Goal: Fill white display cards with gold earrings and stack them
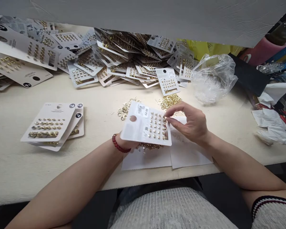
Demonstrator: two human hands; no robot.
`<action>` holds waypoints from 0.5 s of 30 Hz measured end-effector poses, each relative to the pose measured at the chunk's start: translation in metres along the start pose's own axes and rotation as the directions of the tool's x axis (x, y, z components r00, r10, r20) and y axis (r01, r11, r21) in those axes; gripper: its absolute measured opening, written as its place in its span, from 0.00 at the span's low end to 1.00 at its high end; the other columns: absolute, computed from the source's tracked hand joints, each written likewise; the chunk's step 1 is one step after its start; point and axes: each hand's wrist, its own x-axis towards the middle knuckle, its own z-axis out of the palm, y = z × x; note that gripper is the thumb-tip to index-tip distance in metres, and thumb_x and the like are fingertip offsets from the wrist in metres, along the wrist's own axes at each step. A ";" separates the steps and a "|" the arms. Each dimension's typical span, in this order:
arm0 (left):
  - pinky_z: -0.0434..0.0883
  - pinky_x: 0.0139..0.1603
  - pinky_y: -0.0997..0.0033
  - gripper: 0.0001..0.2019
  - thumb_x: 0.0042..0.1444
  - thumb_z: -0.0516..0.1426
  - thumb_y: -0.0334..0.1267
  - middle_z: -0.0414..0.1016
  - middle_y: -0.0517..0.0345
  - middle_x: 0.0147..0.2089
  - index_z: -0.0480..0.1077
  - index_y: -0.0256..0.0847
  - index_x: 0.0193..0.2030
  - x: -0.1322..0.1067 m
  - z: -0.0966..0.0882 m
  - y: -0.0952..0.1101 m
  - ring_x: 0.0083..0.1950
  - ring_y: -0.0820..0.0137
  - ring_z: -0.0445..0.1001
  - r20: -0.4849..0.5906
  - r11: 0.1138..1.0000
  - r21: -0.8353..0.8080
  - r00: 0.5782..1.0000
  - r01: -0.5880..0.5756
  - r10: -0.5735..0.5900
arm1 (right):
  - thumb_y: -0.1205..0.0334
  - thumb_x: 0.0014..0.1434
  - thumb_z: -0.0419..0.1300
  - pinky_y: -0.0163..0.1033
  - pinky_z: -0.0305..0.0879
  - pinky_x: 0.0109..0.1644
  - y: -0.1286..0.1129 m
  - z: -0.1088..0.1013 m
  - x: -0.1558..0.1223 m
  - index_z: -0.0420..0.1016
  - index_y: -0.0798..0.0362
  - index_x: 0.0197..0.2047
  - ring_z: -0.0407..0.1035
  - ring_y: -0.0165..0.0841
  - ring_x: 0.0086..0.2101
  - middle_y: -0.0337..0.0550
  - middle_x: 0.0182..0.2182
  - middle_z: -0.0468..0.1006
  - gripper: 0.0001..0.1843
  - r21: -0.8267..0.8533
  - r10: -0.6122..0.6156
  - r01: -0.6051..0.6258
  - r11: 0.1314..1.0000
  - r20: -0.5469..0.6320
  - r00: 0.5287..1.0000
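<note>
A white earring card [143, 127] with rows of gold-coloured earrings is tilted in front of me. My left hand [130, 143] holds it from behind; the card hides nearly all of the fingers, and a red bead bracelet [119, 144] circles the wrist. At the card's right edge, the thumb and forefinger of my right hand [193, 124] pinch together beside the end earrings. What sits between those fingertips is too small to make out. Under the card lies a pile of small metal pieces [149, 146]. Gold rings [124, 109] lie behind it.
Stacked earring cards [54, 109] rest on the left of the table [100, 105]. A large heap of cards [124, 57] runs along the back. More gold rings [170, 101], a clear plastic bag [212, 79], white paper [190, 152] and crumpled tissues [273, 125] lie around the right side.
</note>
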 end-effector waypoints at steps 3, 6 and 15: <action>0.76 0.35 0.70 0.18 0.48 0.68 0.49 0.81 0.55 0.33 0.76 0.35 0.37 0.003 0.007 0.007 0.33 0.68 0.78 -0.103 0.996 0.016 0.991 -0.084 0.085 | 0.65 0.62 0.62 0.41 0.73 0.38 0.007 -0.010 0.001 0.75 0.52 0.41 0.73 0.32 0.36 0.42 0.35 0.80 0.03 -0.021 0.040 -0.040 0.999 -0.017 0.999; 0.73 0.29 0.77 0.11 0.49 0.69 0.41 0.80 0.59 0.31 0.76 0.36 0.33 0.005 0.011 0.012 0.29 0.73 0.76 -0.188 0.993 0.009 0.975 -0.116 0.116 | 0.66 0.63 0.60 0.40 0.68 0.37 0.015 -0.021 0.000 0.74 0.51 0.35 0.69 0.31 0.31 0.39 0.30 0.77 0.04 -0.162 0.068 -0.023 0.986 0.277 0.959; 0.71 0.24 0.79 0.10 0.46 0.70 0.39 0.80 0.59 0.29 0.77 0.36 0.32 0.004 0.014 0.009 0.27 0.74 0.74 -0.228 0.997 0.051 0.971 -0.065 0.075 | 0.72 0.61 0.55 0.42 0.61 0.38 0.020 -0.037 -0.001 0.70 0.51 0.31 0.66 0.34 0.33 0.42 0.30 0.74 0.09 -0.396 0.193 0.044 0.917 0.538 0.821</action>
